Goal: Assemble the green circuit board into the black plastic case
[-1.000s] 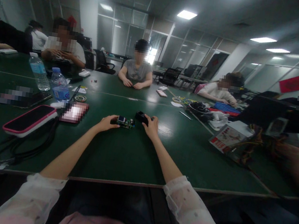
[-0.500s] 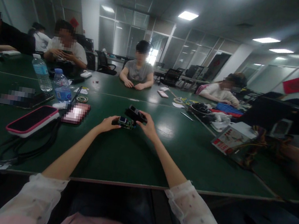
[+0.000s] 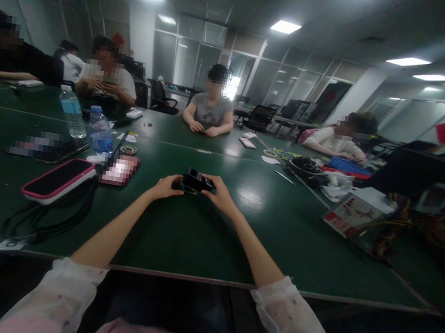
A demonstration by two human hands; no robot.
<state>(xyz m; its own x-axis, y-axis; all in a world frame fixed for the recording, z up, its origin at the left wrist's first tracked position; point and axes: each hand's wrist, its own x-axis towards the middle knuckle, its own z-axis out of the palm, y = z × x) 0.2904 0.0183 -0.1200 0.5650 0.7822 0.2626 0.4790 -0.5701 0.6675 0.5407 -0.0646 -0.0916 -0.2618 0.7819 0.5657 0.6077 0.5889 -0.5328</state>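
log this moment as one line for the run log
left hand: holds circuit board | right hand: holds black part on the board | surface: green table

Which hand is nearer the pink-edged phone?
Left. The left hand lies just right of the pink-edged phone; the right hand is farther right, across the black part.

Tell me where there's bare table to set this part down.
Bare green table lies between your forearms and the near edge, and right of the right hand up to the red booklet. Left of the left hand it is crowded: phone, cables, bottles.
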